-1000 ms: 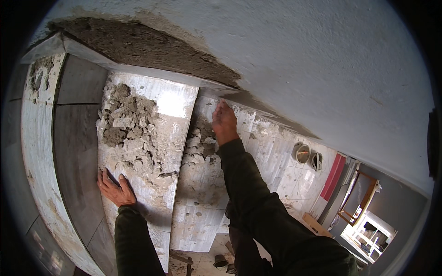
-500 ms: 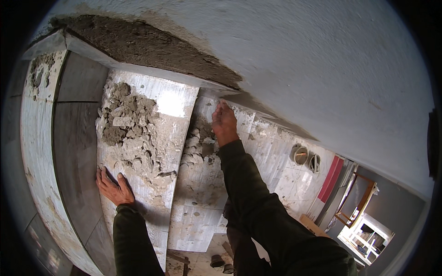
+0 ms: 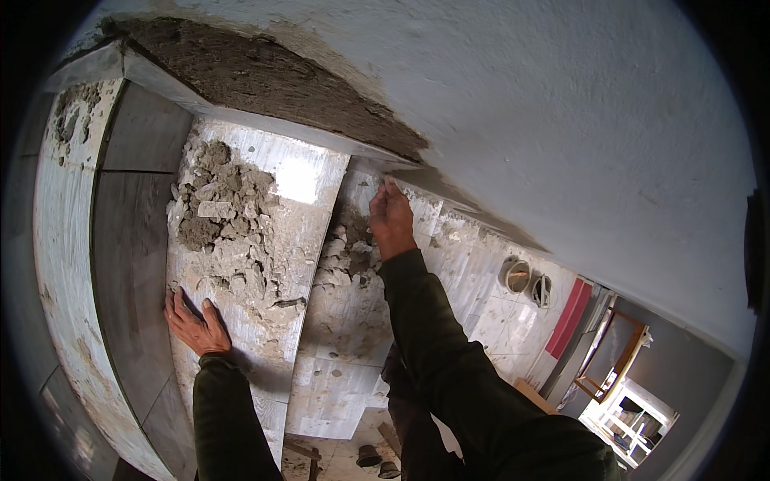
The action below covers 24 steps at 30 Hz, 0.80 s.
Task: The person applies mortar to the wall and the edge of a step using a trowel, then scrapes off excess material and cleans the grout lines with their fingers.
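Note:
My left hand (image 3: pixel 196 327) rests flat with spread fingers on the pale wood-look tile step (image 3: pixel 269 373), close to the grey riser tile (image 3: pixel 132 240). Ahead of it lies a heap of broken mortar (image 3: pixel 228 212). My right hand (image 3: pixel 391 216) reaches past the step's edge, its fingers drawn together beside the narrow skirting tile (image 3: pixel 369 149) along the wall. Whatever those fingers hold, if anything, is hidden. More mortar lumps (image 3: pixel 346 252) lie on the lower step just left of that hand.
Above the skirting, a dark strip of rough mortar (image 3: pixel 281 76) borders the painted wall (image 3: pixel 561 120). Two buckets (image 3: pixel 517 275) stand lower down at the right. Beyond them are a red strip (image 3: pixel 569 317) and a wooden frame (image 3: pixel 616 353). Dark containers (image 3: pixel 369 455) sit at the bottom.
The view has shifted slightly. Both hands stay nearly in place; a small grey square patch seen below my right hand before no longer shows clearly.

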{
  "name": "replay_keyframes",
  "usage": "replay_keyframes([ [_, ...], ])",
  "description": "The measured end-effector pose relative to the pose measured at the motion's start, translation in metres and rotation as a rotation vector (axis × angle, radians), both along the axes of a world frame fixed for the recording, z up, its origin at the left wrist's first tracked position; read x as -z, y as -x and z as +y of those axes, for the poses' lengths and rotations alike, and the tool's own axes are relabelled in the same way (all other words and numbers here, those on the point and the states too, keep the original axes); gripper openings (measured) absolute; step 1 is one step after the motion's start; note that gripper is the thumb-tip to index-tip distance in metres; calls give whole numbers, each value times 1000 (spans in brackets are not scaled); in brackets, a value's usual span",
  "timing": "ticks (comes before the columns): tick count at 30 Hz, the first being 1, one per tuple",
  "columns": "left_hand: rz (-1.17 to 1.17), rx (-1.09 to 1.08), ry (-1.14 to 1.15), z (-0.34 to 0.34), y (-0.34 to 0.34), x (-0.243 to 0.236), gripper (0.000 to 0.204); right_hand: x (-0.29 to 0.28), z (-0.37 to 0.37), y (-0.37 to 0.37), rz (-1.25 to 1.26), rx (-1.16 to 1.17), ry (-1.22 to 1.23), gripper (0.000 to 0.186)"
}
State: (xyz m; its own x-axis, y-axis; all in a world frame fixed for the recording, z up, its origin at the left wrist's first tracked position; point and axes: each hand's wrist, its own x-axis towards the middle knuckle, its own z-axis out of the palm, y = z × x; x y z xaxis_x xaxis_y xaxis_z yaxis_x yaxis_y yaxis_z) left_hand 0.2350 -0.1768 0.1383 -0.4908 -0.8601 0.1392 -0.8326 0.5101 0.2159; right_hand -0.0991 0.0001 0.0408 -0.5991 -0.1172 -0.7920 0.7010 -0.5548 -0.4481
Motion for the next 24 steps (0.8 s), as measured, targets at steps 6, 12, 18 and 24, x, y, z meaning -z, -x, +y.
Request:
replay_keyframes([
  [6,0,2,1,0,0,-1,56,-7,-2,0,-27,23,5,9],
  [12,0,3,2,0,-2,2,56,-9,-1,-1,28,-15,12,10],
  [18,-6,11,8,-1,0,-1,56,-15,2,2,16,-13,48,9],
  [24,4,0,-3,0,0,-1,53,-20,1,1,6,-1,39,9],
])
